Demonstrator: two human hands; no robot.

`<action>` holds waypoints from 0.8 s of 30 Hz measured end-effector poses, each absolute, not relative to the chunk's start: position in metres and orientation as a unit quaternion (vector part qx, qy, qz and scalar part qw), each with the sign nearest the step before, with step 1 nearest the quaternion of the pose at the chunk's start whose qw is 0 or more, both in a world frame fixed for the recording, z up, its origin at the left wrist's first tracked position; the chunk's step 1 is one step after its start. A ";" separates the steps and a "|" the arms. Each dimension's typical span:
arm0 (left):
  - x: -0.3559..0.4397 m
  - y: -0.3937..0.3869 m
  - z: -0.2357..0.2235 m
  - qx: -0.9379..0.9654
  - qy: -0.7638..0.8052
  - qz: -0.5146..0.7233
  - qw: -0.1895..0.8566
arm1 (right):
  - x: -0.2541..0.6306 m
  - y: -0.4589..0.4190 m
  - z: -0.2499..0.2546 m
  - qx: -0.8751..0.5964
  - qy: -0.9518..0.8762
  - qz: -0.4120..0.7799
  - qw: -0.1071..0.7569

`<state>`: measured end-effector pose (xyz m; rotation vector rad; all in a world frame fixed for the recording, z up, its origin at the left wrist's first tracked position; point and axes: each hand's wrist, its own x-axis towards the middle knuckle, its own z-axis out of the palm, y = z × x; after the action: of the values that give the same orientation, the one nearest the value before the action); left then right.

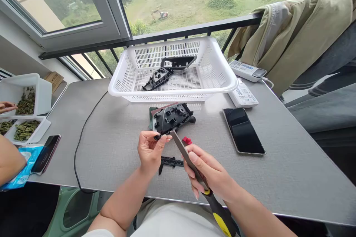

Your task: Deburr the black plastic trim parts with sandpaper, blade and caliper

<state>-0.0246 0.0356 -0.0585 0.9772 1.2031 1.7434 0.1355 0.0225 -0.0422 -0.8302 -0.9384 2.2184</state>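
My left hand (151, 152) is closed, thumb and fingers pinching the narrow lower end of a black plastic part (172, 116) with clips and ribs on its face. My right hand (204, 168) grips a flat metal file (190, 163) with a black and yellow handle (219, 214). The file's tip lies close to the pinched end of the part; whether it touches cannot be made out. Beneath the part show dark green and reddish sheets (151, 113). A black vernier caliper (172, 162) lies below, partly hidden by my right hand, near a small red object (187, 140).
A white plastic basket (172, 94) holding black plastic parts (160, 77) stands at the back. On the right lie a phone (244, 131) and white boxes (243, 94). A black cable (79, 148), another phone (47, 153), leaf-filled tubs (43, 89) and another person's arm (9, 159) are left.
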 end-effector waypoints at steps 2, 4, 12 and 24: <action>-0.026 0.035 -0.061 0.393 0.471 0.685 0.393 | 0.127 0.023 -0.044 -0.313 -0.343 0.838 0.288; -0.027 0.034 -0.063 0.390 0.472 0.682 0.401 | 0.124 0.024 -0.046 -0.302 -0.335 0.846 0.283; -0.024 0.033 -0.064 0.367 0.477 0.678 0.422 | 0.120 0.019 -0.060 -0.276 -0.301 0.865 0.290; -0.022 0.034 -0.067 0.406 0.467 0.676 0.400 | 0.123 0.019 -0.062 -0.254 -0.265 0.881 0.298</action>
<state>-0.0217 0.0337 -0.0670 1.0259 1.1817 1.7105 0.1233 0.0192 -0.0624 -0.6751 -0.7053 2.3409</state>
